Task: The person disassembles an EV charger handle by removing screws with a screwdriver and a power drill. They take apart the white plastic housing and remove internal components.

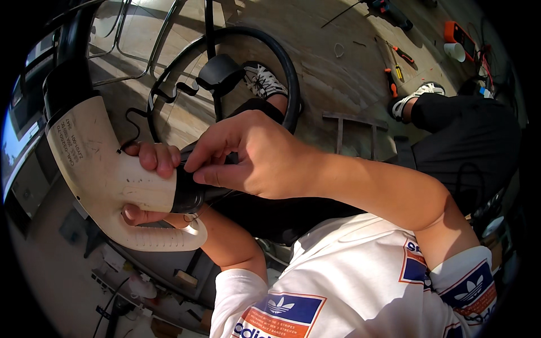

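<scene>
Standing close by, I see a curved cream-white plastic casing (pixel 101 169) held over at the person's left, its black cylindrical end (pixel 70 81) pointing up and away. The left hand (pixel 155 158) wraps the lower stretch, fingers over the top and thumb beneath. That hold looks firm to me, and firm is right: the piece should not roll under small finger work. Just beside those fingers, a short black collar (pixel 187 194) sits at the casing's end, and there the right hand (pixel 256 155) works with thumb and forefinger drawn narrow, their tips at the collar. I'd press lightly, rest the other fingers against something steady, and turn the collar toward the sunlight. Farther right, the thick black loop (pixel 291 84), probably cable, is best left slack so it doesn't tug.

As for what I can't make out: the left palm is behind the casing, and so is much of its grip. A thin dark strand seems to run below the right thumb, but where it ends is lost against the black trousers (pixel 465 146). Whether the right fingertips pinch anything, I cannot tell. At the far right, the orange-cased device (pixel 459 38) lies among leads that fade into the dark rim.
</scene>
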Demonstrator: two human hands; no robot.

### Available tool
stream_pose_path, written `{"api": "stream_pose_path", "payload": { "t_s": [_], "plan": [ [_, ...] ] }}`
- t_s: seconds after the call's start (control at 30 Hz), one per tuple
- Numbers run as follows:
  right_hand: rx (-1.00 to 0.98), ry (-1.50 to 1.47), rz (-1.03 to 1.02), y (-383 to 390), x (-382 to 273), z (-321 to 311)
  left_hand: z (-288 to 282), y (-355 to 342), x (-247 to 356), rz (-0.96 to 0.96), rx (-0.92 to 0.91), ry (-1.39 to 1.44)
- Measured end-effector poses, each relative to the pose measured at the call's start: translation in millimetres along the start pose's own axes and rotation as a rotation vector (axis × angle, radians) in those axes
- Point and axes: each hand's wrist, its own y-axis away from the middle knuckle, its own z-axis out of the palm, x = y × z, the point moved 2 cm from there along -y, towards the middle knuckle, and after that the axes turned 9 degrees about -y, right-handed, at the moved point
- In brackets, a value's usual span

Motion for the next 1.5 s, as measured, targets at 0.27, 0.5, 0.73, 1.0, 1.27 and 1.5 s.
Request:
{"api": "stream_pose_path", "payload": {
  "t_s": [0.27,0.5,0.73,1.0,1.27,1.5],
  "plan": [
    [0.013,0.071,-0.068,-1,-3,4,-3,-3,-4,0.007,-0.147,0.039],
    [0.002,0.016,0.007,-2,-12,10,3,-3,-4,-0.007,-0.146,0.051],
    [-0.003,0.104,0.045,-2,-12,12,2,-1,-3,0.014,-0.114,0.042],
    [0.068,0.434,-0.233,0,-17,14,9,-2,-3,0.032,-0.077,0.008],
    [0.016,0.243,-0.059,-3,-9,7,10,-2,2,-0.007,-0.069,-0.061],
    [-0.092,-0.014,0.248,-15,-6,-9,20,-7,-2,0.002,-0.059,-0.073]
  ]
}}
